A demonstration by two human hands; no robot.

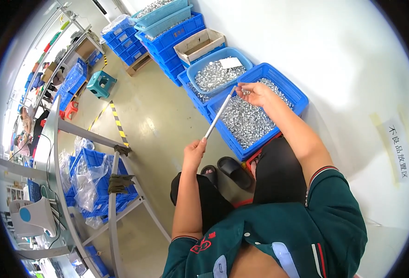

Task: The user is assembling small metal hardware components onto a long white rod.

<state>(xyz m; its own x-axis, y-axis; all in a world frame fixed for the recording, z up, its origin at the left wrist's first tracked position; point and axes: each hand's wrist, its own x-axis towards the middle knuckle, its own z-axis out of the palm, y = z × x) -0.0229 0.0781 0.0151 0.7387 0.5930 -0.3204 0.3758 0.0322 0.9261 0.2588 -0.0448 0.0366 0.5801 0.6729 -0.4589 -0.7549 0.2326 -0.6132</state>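
Note:
My left hand [194, 153] is closed around the lower end of a slim silver rod [220, 112], which slants up and to the right. At the rod's upper end, my right hand [254, 94] has its fingers bent together, with small shiny metal parts [245, 91] among them. Their exact kind is too small to tell. Below my right hand stands a blue plastic basket [293, 89] full of small silver metal pieces [248, 121]. Just behind it, a light blue basket [247, 61] holds similar pieces, with a white paper slip [231, 63] on top.
Stacked blue crates [166, 46] and an open cardboard-lined box [199, 44] line the white wall. At left are a metal-framed table [93, 134], a blue crate with plastic bags [103, 185] and a green stool [101, 84]. Black slippers [234, 172] lie near my feet.

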